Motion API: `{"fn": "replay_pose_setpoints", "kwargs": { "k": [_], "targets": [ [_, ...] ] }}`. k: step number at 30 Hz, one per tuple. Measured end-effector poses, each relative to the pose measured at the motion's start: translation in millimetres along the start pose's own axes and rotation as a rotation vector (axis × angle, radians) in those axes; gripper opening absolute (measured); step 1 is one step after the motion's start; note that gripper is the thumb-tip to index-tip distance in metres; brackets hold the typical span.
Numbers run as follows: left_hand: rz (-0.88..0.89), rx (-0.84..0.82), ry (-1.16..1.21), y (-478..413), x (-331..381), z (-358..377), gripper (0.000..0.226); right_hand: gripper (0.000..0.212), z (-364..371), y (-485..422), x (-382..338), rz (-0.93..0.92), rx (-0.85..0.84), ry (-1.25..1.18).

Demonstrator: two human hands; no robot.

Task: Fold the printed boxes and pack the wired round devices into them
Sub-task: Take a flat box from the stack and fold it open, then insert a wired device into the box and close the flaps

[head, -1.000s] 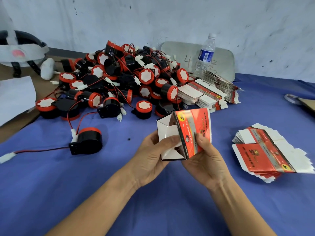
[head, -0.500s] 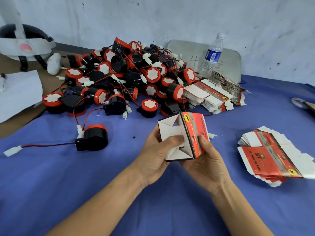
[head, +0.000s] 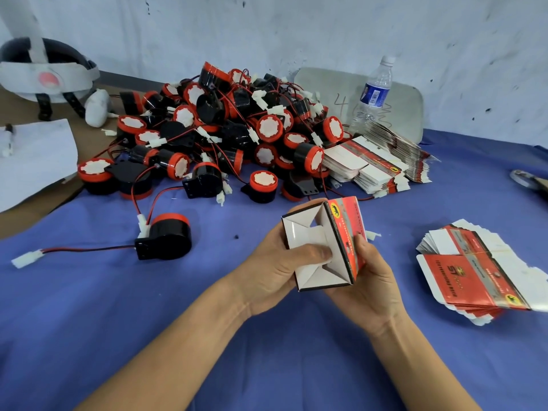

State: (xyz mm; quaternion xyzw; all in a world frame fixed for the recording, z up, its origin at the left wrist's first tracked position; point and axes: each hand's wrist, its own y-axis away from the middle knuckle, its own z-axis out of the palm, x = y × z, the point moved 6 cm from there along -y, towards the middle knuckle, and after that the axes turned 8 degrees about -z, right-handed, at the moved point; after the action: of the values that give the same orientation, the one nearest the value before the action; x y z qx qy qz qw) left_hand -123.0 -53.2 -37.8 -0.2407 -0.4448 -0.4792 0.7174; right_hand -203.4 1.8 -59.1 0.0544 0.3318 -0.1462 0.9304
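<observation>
A red printed box (head: 345, 232) is held above the blue cloth, its white end flaps turned toward me and folded inward. My left hand (head: 275, 271) grips the box from the left, thumb pressing on the flaps. My right hand (head: 370, 283) holds it from the right and below, thumb on the red side. A pile of black-and-red round devices (head: 225, 134) with red-black wires lies behind. One lone round device (head: 166, 240) sits to the left, its wire and white plug stretched out leftward.
A stack of flat printed boxes (head: 480, 271) lies at the right, another stack (head: 376, 164) behind by a water bottle (head: 373, 96). White paper (head: 32, 158) and a headset (head: 44, 75) sit at the far left. Blue cloth (head: 148, 321) covers the table.
The box has turned so its white end faces me more squarely, and my left thumb has pushed the flaps further in. Both hands keep hold of it.
</observation>
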Motion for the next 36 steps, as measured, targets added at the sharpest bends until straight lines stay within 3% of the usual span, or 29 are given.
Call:
{"fn": "replay_pose_setpoints", "kwargs": {
  "k": [4,11,20,26,30,33,34,36],
  "targets": [
    [-0.006,0.007,-0.042,-0.3,1.7,-2.8,0.061,0.074,-2.2,-1.0,-2.1,-0.008,0.016,0.021],
    [0.018,0.053,0.094,-2.1,-2.5,-4.3,0.068,0.065,5.1,-1.2,-0.9,0.008,-0.05,-0.032],
    [0.027,0.065,0.014,-0.2,-1.7,-2.7,0.064,0.061,5.6,0.9,-0.2,0.01,-0.052,-0.033],
    [-0.012,0.061,0.051,2.5,-0.4,-1.8,0.122,0.066,5.3,0.9,-2.5,-0.016,-0.009,0.009],
    [0.051,0.174,-0.145,3.0,1.4,-4.6,0.109,0.082,-1.0,-0.3,-5.2,-0.04,0.093,0.08],
    [0.131,0.388,-0.371,3.3,3.0,-14.9,0.086,0.051,-6.6,-0.7,-26.1,-0.261,0.181,0.237],
    [0.152,0.447,-0.398,4.1,3.7,-18.5,0.082,0.033,-7.6,2.0,-38.6,-0.39,0.229,0.384],
    [0.243,0.499,-0.395,7.2,7.6,-21.4,0.073,0.006,-8.0,12.8,-63.8,-0.659,0.38,0.931]
  ]
}}
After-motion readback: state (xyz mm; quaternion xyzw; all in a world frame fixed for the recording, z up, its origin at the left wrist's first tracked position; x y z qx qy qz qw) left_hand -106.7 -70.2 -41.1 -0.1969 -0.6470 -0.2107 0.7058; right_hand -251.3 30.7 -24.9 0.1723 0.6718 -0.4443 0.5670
